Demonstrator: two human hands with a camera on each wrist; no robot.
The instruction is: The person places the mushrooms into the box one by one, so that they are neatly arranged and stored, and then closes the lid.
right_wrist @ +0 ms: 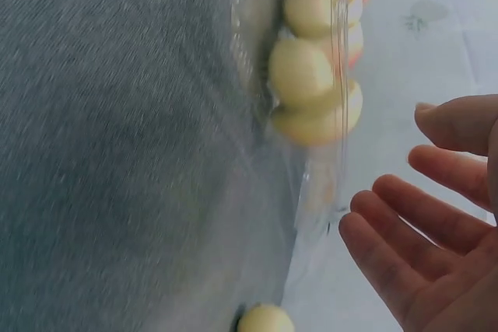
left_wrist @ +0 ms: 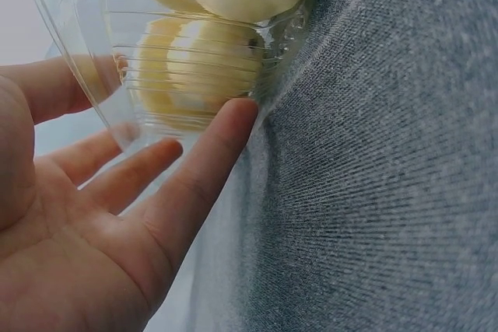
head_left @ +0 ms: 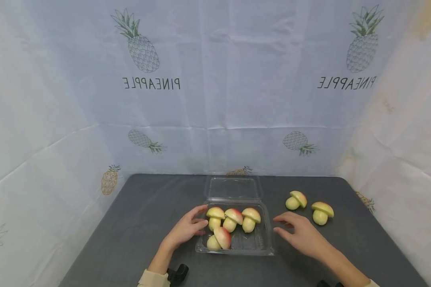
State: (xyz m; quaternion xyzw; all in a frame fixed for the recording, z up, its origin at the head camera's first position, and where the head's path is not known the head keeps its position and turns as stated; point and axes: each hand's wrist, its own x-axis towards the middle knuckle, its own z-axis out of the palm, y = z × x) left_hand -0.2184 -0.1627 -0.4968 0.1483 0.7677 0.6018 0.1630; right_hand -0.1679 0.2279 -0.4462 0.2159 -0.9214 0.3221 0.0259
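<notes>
Between left hand (head_left: 186,228) and right hand (head_left: 302,233) | clear container (head_left: 244,252) | nearer left

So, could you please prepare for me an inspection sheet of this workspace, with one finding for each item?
Surface: dark tabletop, edges visible.
Job's things: clear container with its lid open, holding four mushroom-shaped pieces; two loose pieces lie on the tabletop to its right.
Clutter: nothing seen.
Hands: left hand at the container's left side; right hand off its right side, holding nothing.
Cables: nothing seen.
Surroundings: pale cloth behind and at both sides, with pineapple prints and mirrored lettering.
</notes>
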